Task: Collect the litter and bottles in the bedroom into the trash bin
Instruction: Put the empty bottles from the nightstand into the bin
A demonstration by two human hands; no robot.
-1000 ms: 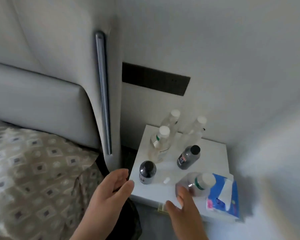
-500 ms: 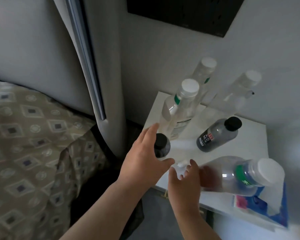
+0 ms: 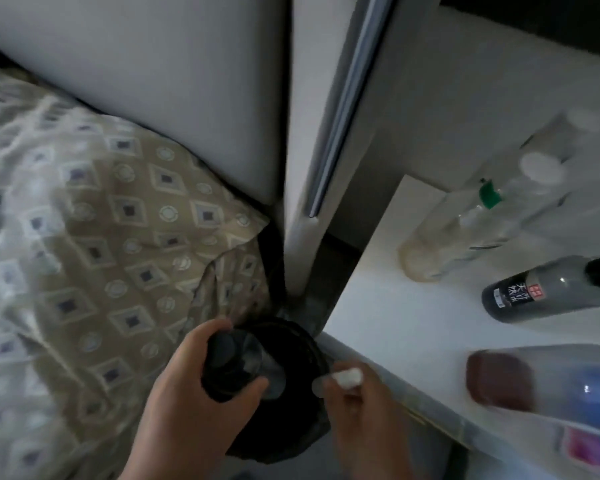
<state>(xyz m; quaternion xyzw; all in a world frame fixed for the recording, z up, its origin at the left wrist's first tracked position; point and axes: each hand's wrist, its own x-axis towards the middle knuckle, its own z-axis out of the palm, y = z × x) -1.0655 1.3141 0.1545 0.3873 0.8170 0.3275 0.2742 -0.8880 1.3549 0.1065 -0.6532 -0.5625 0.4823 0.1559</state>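
Note:
My left hand grips a small dark bottle with a black cap and holds it over the black trash bin on the floor between the bed and the nightstand. My right hand pinches a small white piece of litter at the bin's right rim. On the white nightstand stand a second dark bottle, two clear bottles with white caps and, nearest me, a large clear bottle.
The bed with a patterned cover fills the left side, its grey padded headboard behind it. A blue and pink tissue pack lies at the nightstand's near right corner. The wall runs behind the nightstand.
My left hand took the small dark bottle off the nightstand and carried it down over the bin. My right hand picked up the white scrap and moved it to the bin. The view dropped lower.

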